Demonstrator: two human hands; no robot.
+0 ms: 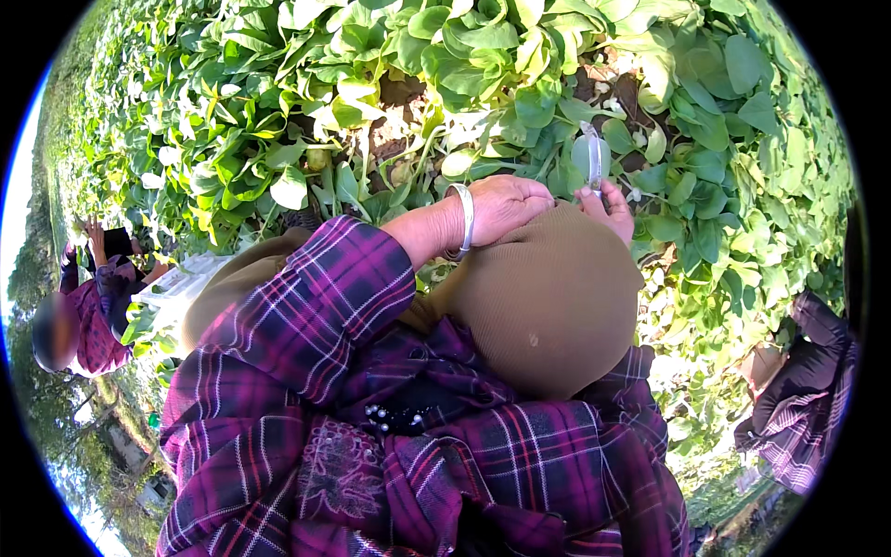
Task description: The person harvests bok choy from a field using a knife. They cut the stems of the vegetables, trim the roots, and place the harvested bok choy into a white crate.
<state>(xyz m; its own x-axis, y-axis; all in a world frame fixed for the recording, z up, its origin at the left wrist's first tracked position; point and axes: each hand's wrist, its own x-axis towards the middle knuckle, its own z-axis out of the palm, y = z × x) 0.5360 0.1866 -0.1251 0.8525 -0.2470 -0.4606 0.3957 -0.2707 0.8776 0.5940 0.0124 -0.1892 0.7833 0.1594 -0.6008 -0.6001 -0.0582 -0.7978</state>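
Note:
My right hand [614, 212], just beyond my brown-trousered knee [557, 299], grips a small knife [594, 160] whose blade points away from me over the leaves. My left hand [505, 207], with a metal bangle [462, 219] at its wrist, rests on the near-side top of that same knee, and its fingertips are partly hidden. Leafy green plants [480, 49] grow close in front of both hands. Between them, a patch of bare soil [400, 115] shows, with pale stems and cut leaves lying about.
A white plastic crate [182, 278] stands at my left, beside my other knee [237, 285]. Another person [97, 306] is at the far left among the plants. At the far right is a second person [807, 390] in dark, partly plaid clothing.

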